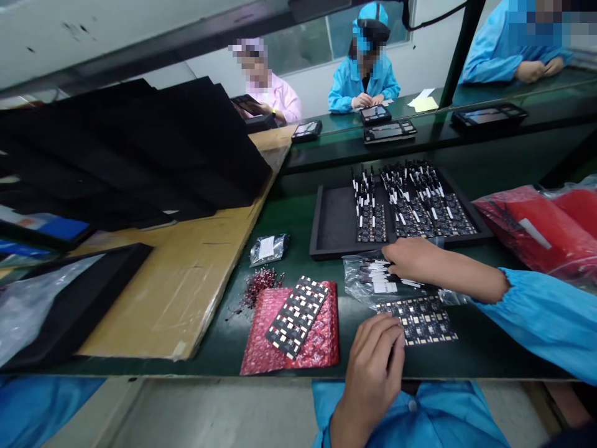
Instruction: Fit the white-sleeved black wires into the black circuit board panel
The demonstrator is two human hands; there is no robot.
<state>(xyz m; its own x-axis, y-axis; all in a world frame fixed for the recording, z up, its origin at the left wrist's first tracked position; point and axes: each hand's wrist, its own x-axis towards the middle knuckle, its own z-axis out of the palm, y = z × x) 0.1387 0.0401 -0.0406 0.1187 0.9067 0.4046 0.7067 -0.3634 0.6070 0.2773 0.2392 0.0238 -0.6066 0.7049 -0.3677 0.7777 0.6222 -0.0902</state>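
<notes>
My left hand [375, 364] rests at the left end of a black circuit panel [426, 320] near the table's front edge, its fingers bent together; what they hold, if anything, is hidden. My right hand [410, 261] reaches in from the right, fingertips closed at a clear plastic bag [357, 280] of black parts with white tags [373, 274]; its exact grip cannot be made out. To the left, a second panel [298, 314] lies tilted on pink bubble wrap [265, 317]. Behind my hands stands a black tray [336, 218] with boards and tagged wires [420, 211].
Small dark-red parts [261, 283] and a small bag [268, 249] lie left of centre. Red bagged items [541, 230] sit at the right. Black trays [140, 149] and cardboard [172, 286] fill the left. Several people sit across the table.
</notes>
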